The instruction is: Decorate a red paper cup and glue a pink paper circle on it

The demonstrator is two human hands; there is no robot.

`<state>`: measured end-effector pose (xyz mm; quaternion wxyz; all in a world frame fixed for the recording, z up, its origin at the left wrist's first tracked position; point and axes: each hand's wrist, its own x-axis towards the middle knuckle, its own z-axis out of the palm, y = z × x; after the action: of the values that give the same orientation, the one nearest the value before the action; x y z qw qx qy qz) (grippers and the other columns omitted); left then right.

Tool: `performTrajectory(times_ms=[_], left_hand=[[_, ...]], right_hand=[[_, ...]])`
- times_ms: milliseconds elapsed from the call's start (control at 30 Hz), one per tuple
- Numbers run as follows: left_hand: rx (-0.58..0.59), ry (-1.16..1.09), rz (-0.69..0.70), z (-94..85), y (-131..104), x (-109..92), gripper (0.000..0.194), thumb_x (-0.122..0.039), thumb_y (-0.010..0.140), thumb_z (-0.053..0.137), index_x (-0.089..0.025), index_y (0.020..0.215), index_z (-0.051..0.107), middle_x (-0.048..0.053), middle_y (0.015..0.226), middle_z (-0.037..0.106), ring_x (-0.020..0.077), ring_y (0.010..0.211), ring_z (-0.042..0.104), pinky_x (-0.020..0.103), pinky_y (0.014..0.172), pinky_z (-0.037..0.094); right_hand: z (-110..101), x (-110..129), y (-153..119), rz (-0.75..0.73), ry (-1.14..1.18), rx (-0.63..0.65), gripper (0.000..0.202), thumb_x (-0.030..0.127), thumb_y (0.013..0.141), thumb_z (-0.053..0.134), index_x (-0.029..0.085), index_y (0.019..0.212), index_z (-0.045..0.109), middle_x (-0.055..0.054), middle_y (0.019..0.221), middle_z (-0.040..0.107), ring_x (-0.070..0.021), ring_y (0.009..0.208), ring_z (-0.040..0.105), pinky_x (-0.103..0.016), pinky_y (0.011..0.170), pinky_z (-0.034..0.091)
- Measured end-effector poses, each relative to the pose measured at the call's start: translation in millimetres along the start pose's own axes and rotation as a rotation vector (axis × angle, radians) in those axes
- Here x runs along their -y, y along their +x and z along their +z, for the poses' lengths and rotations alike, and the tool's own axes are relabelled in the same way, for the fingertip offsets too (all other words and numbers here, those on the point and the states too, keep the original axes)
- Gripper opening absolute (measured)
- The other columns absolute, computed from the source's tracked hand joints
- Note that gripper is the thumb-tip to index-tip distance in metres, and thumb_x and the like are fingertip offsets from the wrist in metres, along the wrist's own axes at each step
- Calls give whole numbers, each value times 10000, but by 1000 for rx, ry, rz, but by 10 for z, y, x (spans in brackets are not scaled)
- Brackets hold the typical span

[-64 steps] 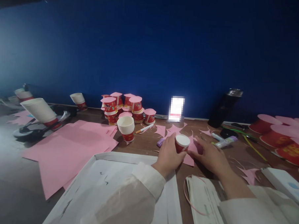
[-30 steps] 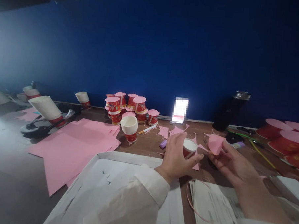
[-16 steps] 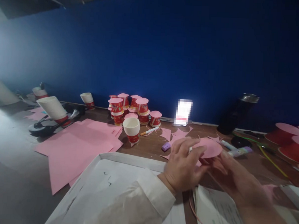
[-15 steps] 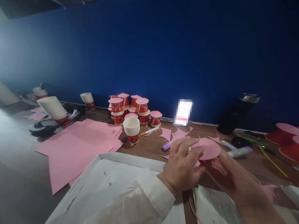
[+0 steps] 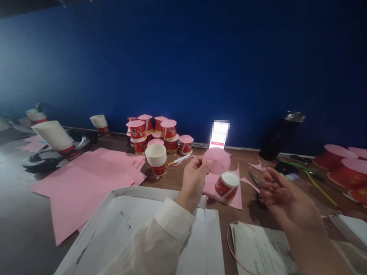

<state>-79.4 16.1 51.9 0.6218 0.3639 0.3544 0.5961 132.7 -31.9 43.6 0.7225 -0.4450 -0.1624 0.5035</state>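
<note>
My left hand (image 5: 194, 180) pinches the edge of a pink paper disc (image 5: 217, 161) between thumb and fingers. Just below the disc, a red paper cup (image 5: 226, 188) stands upside down on a pink paper scrap (image 5: 239, 200), its pale base facing up. My right hand (image 5: 278, 194) is over the table to the right of that cup, palm partly turned up and fingers loosely curled, with nothing seen in them. Beside its fingertips is a dark metal tool, perhaps scissors (image 5: 254, 178), partly hidden by the hand.
Pink sheets (image 5: 93, 178) lie at left near a stack of white-rimmed cups (image 5: 156, 155). Disc-topped red cups (image 5: 138, 131) are piled behind. A lit phone (image 5: 218, 135) leans at the blue partition, with a black bottle (image 5: 281, 135) farther right. A white box lid (image 5: 156, 193) lies in front.
My hands have moved apart. The left has drawn the pink disc left, and the right has shifted away from it. The upside-down cup now shows between them.
</note>
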Motion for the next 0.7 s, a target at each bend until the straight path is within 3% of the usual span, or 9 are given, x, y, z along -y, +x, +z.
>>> performTrajectory(times_ms=[133,300,500,700], left_hand=[[136,-66,-149,-11,73,110,397,-381,605,896,-137,820,670,-17,703,604,54,587,493,179,574,380],[105,9,-220,2,94,158,329,-305,670,855,-126,896,698,-24,650,617,48,512,494,174,517,382],[29,61,-252,31,150,187,134,-209,784,768,-137,797,657,-38,589,578,57,481,514,172,495,428],[55,-73,-302,57,184,249,211,-210,766,817,-137,751,619,-35,604,566,56,509,523,173,534,493]], right_hand=[[-22,-99,71,-55,-101,-9,311,373,651,880,221,908,794,11,772,647,-52,570,523,-115,409,417],[-5,-250,72,-100,-265,11,448,476,525,940,214,859,798,-4,733,664,-57,544,505,-125,394,378],[22,-342,60,-136,-418,75,486,563,536,924,208,841,789,-23,728,687,-77,549,508,-164,411,374],[19,-368,69,-115,-448,99,386,528,591,892,229,790,751,-31,699,694,-108,519,485,-219,396,354]])
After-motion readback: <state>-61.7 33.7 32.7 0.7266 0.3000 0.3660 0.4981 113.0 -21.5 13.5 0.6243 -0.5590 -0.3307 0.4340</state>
